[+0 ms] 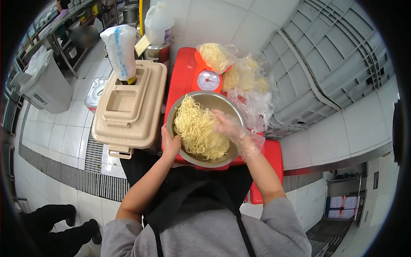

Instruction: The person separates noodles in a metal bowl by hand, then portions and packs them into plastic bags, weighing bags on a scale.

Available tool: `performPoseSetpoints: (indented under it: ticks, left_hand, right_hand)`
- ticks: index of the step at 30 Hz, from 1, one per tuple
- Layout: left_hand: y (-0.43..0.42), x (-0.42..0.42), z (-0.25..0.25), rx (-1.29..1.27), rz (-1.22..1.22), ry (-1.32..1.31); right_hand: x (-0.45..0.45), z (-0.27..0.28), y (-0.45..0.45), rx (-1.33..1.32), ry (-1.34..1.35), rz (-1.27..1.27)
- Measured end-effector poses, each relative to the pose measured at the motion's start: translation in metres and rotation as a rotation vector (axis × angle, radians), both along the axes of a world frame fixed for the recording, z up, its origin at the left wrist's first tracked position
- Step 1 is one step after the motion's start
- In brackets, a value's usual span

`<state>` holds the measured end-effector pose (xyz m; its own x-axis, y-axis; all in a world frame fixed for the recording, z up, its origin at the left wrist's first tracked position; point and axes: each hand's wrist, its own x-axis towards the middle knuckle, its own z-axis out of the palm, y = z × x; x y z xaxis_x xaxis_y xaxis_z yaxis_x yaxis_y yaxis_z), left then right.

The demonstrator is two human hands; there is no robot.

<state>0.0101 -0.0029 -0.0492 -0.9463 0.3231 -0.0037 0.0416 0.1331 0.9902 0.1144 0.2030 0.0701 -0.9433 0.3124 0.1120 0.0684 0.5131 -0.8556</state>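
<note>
Closest to us: our grey shirt (201, 235). Past it, pale yellow noodles (192, 128), thin, wavy and tangled, sit heaped in a steel bowl (214, 100). Our left hand (171, 143) clamps its rim; our gloved right hand (227, 124) blurs at the noodles, fingers unclear.

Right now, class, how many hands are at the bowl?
2: the left hand at the rim of the bowl, the right hand, blurred, among the noodles.
</note>
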Motion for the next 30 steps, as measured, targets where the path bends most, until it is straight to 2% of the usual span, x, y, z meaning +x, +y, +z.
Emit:
performPoseSetpoints:
  ticks: [1, 3, 5, 8, 9, 12, 14, 17, 20, 21, 23, 25, 27, 30]
  left_hand:
    - [0.001, -0.002, 0.002, -0.006, -0.002, -0.004]
    - [0.002, -0.001, 0.003, -0.004, 0.018, 0.011]
    - [0.002, 0.000, 0.003, 0.002, 0.029, -0.003]
    - [0.001, -0.008, 0.005, 0.008, 0.024, -0.020]
    - [-0.001, -0.007, 0.005, 0.004, 0.022, -0.014]
    - [-0.004, 0.001, 0.016, 0.030, 0.028, -0.025]
    - [-0.002, 0.000, 0.016, 0.064, 0.037, -0.025]
    - [-0.001, -0.002, 0.006, 0.084, 0.054, -0.024]
    - [-0.002, 0.001, 0.009, 0.066, 0.047, -0.036]
    - [-0.003, 0.001, 0.008, 0.062, 0.045, -0.037]
    - [-0.001, -0.001, 0.009, 0.048, 0.048, -0.015]
    - [-0.002, 0.001, 0.013, 0.017, 0.059, 0.016]
    - [-0.002, 0.000, 0.020, 0.032, 0.044, -0.020]
    - [-0.005, 0.000, 0.012, 0.014, 0.031, -0.007]
  right_hand:
    - [0.004, -0.015, -0.005, 0.367, -0.051, -0.010]
    - [0.002, -0.027, -0.005, 0.594, -0.174, -0.033]
    - [-0.005, -0.023, -0.001, 0.318, -0.313, -0.062]
    - [-0.009, -0.067, 0.035, 0.215, -0.082, -0.092]
    - [-0.008, -0.049, 0.031, -0.160, -0.082, -0.111]
    - [-0.018, 0.010, 0.025, -0.018, -0.285, -0.273]
    - [-0.016, 0.005, 0.032, 0.113, -0.142, -0.323]
    - [-0.013, 0.026, 0.019, 0.150, -0.045, -0.293]
    - [-0.009, 0.040, 0.006, 0.250, -0.194, -0.175]
    - [-0.008, 0.040, 0.003, 0.305, -0.269, -0.135]
    - [0.008, -0.014, -0.010, 0.669, -0.193, -0.100]
    - [0.015, -0.045, -0.021, 0.874, -0.202, -0.074]
    - [0.020, -0.061, -0.023, 0.923, -0.306, -0.061]
    - [0.014, 0.009, -0.014, 0.489, -0.489, -0.109]
